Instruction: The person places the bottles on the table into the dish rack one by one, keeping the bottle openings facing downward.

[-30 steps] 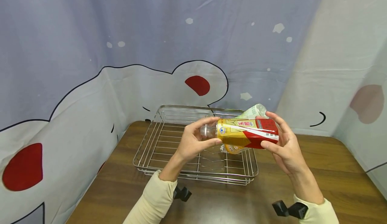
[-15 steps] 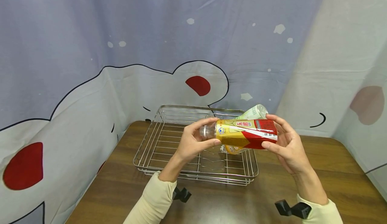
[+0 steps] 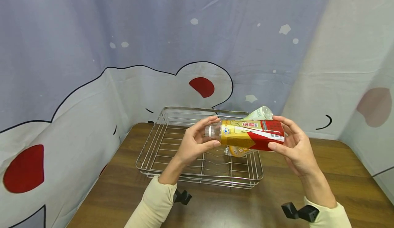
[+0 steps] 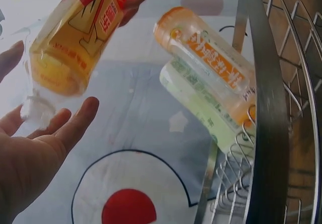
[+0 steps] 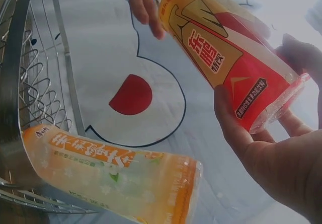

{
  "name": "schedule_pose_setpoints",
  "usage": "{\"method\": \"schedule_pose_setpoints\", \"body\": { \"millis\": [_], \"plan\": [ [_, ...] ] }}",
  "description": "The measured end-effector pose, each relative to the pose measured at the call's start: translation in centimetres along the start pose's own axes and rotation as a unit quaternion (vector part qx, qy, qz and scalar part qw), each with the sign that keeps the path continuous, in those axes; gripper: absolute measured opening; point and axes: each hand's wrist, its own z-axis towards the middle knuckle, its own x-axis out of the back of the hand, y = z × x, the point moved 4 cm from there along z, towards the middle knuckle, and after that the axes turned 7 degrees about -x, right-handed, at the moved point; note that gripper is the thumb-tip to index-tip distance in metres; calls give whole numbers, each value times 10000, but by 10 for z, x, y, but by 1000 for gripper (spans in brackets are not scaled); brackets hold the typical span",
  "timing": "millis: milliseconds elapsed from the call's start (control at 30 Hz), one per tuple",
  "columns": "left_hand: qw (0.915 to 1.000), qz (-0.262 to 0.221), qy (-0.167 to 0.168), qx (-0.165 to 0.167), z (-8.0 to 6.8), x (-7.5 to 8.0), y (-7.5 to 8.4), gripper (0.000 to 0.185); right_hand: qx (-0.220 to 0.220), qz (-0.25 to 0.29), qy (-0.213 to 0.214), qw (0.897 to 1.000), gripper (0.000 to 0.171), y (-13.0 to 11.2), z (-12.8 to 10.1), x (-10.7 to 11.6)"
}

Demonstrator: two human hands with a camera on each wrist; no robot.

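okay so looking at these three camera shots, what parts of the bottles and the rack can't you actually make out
- Head view: the orange bottle and green bottle in the wire rack are mostly hidden behind the red and gold bottle.
- Head view: label text is too small to read.
- Left wrist view: the held bottle's neck end is blurred; a cap cannot be told.
- Right wrist view: the right hand covers the bottle's base; the rack is cut off at the left edge.

Makeshift recording booth: cartoon-print cloth backdrop (image 3: 92, 84) around wooden table (image 3: 338, 173), wire rack (image 3: 154, 152).
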Motion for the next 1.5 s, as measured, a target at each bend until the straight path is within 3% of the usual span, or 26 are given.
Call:
{"method": "schedule_pose_setpoints", "body": {
  "millis": [367,533,667,733,767,833,933,1000,1100,1333,1500],
  "plan": [
    [9990,378,217,96,-17,36,7,67,96,0,-214,9997,71,-8,-3,8],
    [9954,769,561,131,-31,65,16,64,180,-31,-275,9995,71,-11,-7,11],
    [9876,1275,896,174,-48,96,21,61,227,-52,-271,9994,72,-13,-9,12],
    [9777,1774,1079,301,-57,112,21,60,225,-49,-269,9994,72,-13,-10,13],
    [9690,2158,1153,347,-63,119,20,60,225,-56,-264,9994,72,-13,-10,13],
    [9432,3037,1264,462,-73,131,18,61,223,-62,-260,9994,72,-13,-11,14],
    [8978,4137,1324,728,-87,144,12,65,199,-75,-260,9994,72,-11,-13,16],
    [8783,4517,1221,978,-95,150,7,70,181,-96,-249,9995,72,-11,-15,16],
    [8677,4687,1034,1291,-102,155,1,74,153,-129,-212,9996,72,-10,-16,17],
    [8547,4940,969,1269,-110,167,6,76,64,-202,-160,9996,72,-7,-19,18],
    [8471,4878,824,1942,-125,178,3,80,41,-219,-147,9996,72,-6,-20,18]
  ]
}}
